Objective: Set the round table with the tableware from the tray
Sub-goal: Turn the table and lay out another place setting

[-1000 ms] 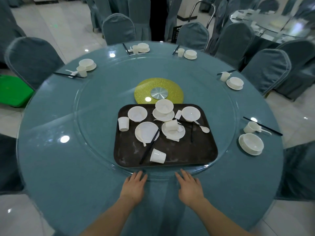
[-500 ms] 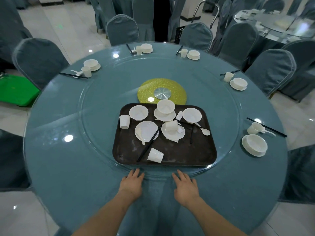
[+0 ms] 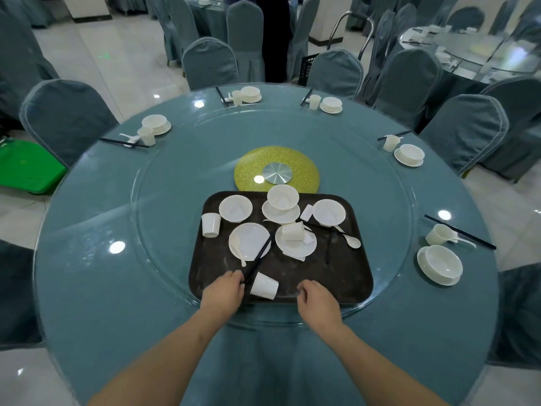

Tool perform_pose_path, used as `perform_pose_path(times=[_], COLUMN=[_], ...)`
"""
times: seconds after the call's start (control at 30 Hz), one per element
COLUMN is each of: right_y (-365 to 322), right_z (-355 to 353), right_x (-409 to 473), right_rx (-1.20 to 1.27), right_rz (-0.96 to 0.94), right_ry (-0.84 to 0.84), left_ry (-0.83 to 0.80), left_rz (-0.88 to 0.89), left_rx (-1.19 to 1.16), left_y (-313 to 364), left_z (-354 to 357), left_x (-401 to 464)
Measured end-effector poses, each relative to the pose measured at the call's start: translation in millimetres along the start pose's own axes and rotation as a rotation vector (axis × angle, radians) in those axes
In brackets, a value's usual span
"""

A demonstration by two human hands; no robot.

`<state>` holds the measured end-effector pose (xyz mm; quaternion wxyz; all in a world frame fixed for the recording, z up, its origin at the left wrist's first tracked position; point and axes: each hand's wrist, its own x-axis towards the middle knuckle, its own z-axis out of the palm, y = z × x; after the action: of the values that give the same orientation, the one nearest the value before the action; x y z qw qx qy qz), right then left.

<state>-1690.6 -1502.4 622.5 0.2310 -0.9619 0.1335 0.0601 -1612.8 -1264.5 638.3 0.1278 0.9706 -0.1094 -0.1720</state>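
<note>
Two hands at the tray's (image 3: 205, 276) near edge, lower centre: left hand (image 3: 224, 294) pinches chopsticks (image 3: 260, 259), right hand (image 3: 317, 303) loosely curled, empty. Lifting could roll the tipped cup (image 3: 264, 285).

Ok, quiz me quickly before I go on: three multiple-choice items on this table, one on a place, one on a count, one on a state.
1. Where does the tipped cup lie?
A) at the near edge of the tray, between the left hand and the right hand
B) on the floor
C) inside a bowl

2. How many place settings are already laid round the table?
A) two
B) five
C) eight

3. The left-edge cup on the tray is:
A) on its side
B) upside down
C) upright

Key: 1A, it lies on its side between both hands. 2B, five bowl-and-cup sets ring the rim. 3C, its open mouth faces up.
</note>
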Motion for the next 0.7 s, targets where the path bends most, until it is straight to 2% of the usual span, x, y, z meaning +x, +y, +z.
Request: perform_pose_path(times=[0.17,0.47,0.7], right_y=[-14.8,-36.6,-38.1], right_z=[-9.6,-51.0,-68.9], right_x=[38.2,150.2,233.4], right_rx=[0.131,0.424,0.499], right_rz=[0.014,0.181,0.245], right_ry=[0.029,0.103,0.12], left_ry=[0.049,0.124,0.117], left_rz=[-0.132,-0.142,-0.241], left_rx=[-0.116,-0.391,-0.649], left_y=[8.3,49.5,67.5], left_z=[-15.4,-42.8,-57.1], left_x=[34.9,121.6,194.5])
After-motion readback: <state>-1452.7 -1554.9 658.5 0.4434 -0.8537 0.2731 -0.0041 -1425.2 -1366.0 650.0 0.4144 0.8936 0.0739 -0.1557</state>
